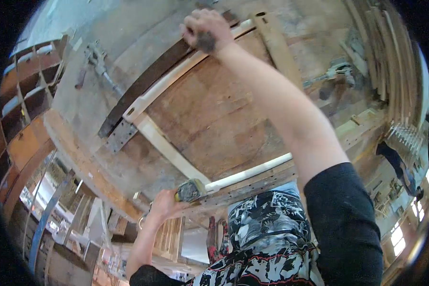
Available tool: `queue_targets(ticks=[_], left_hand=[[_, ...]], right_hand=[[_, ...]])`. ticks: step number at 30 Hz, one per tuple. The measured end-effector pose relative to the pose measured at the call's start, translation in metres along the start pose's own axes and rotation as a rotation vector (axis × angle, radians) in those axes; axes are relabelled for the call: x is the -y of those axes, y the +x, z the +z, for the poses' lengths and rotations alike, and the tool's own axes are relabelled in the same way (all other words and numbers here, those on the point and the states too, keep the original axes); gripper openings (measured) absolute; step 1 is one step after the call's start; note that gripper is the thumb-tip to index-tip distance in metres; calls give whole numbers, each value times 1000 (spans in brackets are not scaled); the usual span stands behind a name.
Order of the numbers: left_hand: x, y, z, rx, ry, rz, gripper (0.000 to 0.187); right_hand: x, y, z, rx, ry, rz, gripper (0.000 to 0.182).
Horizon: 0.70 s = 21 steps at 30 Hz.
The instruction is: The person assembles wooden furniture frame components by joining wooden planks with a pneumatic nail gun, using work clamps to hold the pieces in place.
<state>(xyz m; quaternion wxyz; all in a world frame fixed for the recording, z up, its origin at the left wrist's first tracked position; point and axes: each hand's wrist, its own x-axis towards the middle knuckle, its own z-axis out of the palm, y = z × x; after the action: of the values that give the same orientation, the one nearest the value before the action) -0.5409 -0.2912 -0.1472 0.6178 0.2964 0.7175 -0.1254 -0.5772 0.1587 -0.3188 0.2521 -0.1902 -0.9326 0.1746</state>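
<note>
My left hand (164,206) is at the near left corner of a pale wooden frame (171,148), its fingers closed on a worn, boxy dark and yellow tool that looks like a tape measure (190,190). My right arm stretches across the frame to its far side. There my right hand (207,27) is curled closed above the far rail, near the far right corner. A dark patch shows at the base of that hand, and what its fingers hold is hidden. Along the far rail lies a dark curved bar (145,86).
A perforated metal strip (248,188) runs along the near bench edge, and a perforated plate (121,137) sits at the far left corner. Metal clamps (100,66) lie on the worn bench top (214,109). Long boards (386,57) are stacked at right; a partitioned shelf (31,88) stands at left.
</note>
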Motion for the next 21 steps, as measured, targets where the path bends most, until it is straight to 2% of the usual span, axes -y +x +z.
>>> queue_targets(ticks=[4,7,10,12,13,14,15,16,17,18,19,20,21], left_hand=[[-1,-4,8,-87,-9,59,51],[-35,-21,-3,-127,-18,-28,50],[-86,-29,-9,-353,-52,-101,51],[-106,-22,-7,-461,-52,-154,52],[-118,-16,-4,-516,-53,-160,53],[-123,-11,0,-558,-29,-182,52],[-130,-5,4,-602,-11,-199,52],[-148,-8,1,-623,-13,-191,51],[-164,-17,-6,-644,-15,-188,50],[-175,-25,-14,-554,-64,-196,59],[-182,-30,-18,-458,-108,-218,70],[-186,-28,-18,-491,-105,-202,67],[-188,-24,-14,-521,-107,-194,64]], right_hand=[[-3,-1,3,-62,121,-16,16],[3,0,-1,-84,70,28,16],[6,1,-14,-81,129,18,16],[-10,0,-8,-8,324,-77,9],[-13,-6,-6,-119,491,-86,4],[-24,3,-34,385,570,-2,12],[-13,-15,-76,36,485,-20,18],[-21,-28,-124,80,556,60,24],[-40,-45,-165,93,424,68,24],[-59,-63,-203,104,306,80,23],[-88,-90,-231,112,373,124,21],[-111,-112,-269,92,366,128,21],[-122,-131,-307,178,363,196,22]])
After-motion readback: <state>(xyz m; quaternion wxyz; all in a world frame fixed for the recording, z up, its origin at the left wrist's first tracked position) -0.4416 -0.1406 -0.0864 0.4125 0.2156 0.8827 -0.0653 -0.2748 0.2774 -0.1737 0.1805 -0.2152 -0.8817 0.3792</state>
